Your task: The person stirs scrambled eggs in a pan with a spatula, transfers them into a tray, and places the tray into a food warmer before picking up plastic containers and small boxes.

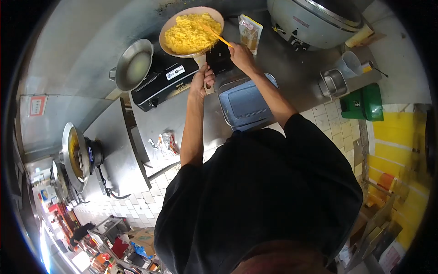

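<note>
A frying pan [215, 13] with a pale rim is on the black portable stove [157, 86], heaped with yellow scrambled eggs [191, 33]. My left hand [202, 81] is closed around the pan's light-coloured handle. In my right hand [242, 57] is an orange spatula [219, 36], its tip resting in the eggs toward the right side of the pan. Below my right forearm sits a rectangular tray [244, 102] with a blue-grey inside. A printed food pouch [250, 34] stands just beyond my right hand.
A metal pot [133, 65] stands left of the pan. At the upper right is a big cooker [315, 23]. A steel container [334, 83], a clear plastic jug [350, 64] and a green bin [362, 102] are on the right. Crumpled packaging [168, 144] lies near the left counter edge; a wok [75, 157] is farther left.
</note>
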`<state>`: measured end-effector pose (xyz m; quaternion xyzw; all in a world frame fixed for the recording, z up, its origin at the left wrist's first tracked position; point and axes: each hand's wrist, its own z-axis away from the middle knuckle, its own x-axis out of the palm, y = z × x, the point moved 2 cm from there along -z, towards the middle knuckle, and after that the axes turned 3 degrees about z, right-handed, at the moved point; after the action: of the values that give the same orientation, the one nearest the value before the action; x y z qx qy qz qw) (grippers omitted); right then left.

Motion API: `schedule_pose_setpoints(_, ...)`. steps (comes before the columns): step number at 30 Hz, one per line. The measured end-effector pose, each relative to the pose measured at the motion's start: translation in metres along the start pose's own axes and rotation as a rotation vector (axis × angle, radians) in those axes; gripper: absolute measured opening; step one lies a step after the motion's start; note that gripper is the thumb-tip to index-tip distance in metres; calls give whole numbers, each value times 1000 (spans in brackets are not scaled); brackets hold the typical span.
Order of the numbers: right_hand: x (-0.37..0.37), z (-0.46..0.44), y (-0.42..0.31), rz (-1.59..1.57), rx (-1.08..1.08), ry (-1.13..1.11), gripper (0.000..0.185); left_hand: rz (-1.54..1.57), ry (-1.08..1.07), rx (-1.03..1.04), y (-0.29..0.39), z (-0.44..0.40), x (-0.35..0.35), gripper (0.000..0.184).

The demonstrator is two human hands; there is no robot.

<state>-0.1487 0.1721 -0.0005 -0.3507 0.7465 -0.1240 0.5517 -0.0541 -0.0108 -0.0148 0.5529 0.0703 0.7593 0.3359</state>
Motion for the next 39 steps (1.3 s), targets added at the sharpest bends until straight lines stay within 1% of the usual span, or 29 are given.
schedule_pose_setpoints(1,0,1,0,-17,-18,45,21,-51,103,34,-2,0,4,25)
schedule_pose_setpoints(4,-3,0,-5,-79,-64,148,21,-118,119,70,-1,0,9,27)
schedule_pose_setpoints(5,-3,0,-5,-52,-32,121,20,-118,144,78,-1,0,10,29)
schedule_pose_setpoints(8,3,-6,3,71,-35,34,20,-143,109,79,-1,-1,8,30)
schedule_pose_setpoints(9,-1,-4,0,-38,-98,129,22,-94,60,103,-2,0,8,31)
schedule_pose_setpoints(12,-36,20,-32,-209,-20,174,27,-68,70,104,-2,3,11,30)
schedule_pose_setpoints(15,-52,69,-30,-139,166,112,31,-120,112,144,-4,9,15,26)
schedule_pose_setpoints(17,-53,111,-7,13,292,7,35,-79,49,154,-8,4,6,25)
schedule_pose_setpoints(18,-46,136,16,74,276,43,36,-58,21,164,-10,3,2,24)
schedule_pose_setpoints(19,-43,156,36,132,256,78,38,-82,60,150,-8,7,5,23)
schedule_pose_setpoints(22,-64,201,42,423,492,-108,37,-95,143,136,-2,12,11,25)
schedule_pose_setpoints(25,-69,218,78,577,33,288,37,-157,172,147,-1,10,9,30)
schedule_pose_setpoints(28,-60,226,122,348,256,74,30,-180,154,155,-3,3,2,30)
schedule_pose_setpoints(30,-60,226,141,365,292,4,25,-197,147,149,-2,2,-1,29)
schedule_pose_setpoints(31,-60,223,148,373,304,-33,23,-203,141,168,-3,3,1,34)
schedule_pose_setpoints(34,-60,217,159,312,332,-66,18,-226,144,183,-1,16,15,32)
schedule_pose_setpoints(35,-61,214,162,260,262,-59,20,-206,129,185,-5,16,13,29)
schedule_pose_setpoints(38,-53,202,182,168,72,89,24,-181,134,195,-17,26,25,26)
schedule_pose_setpoints(39,-51,195,188,130,77,49,25,-125,134,192,-21,30,30,22)
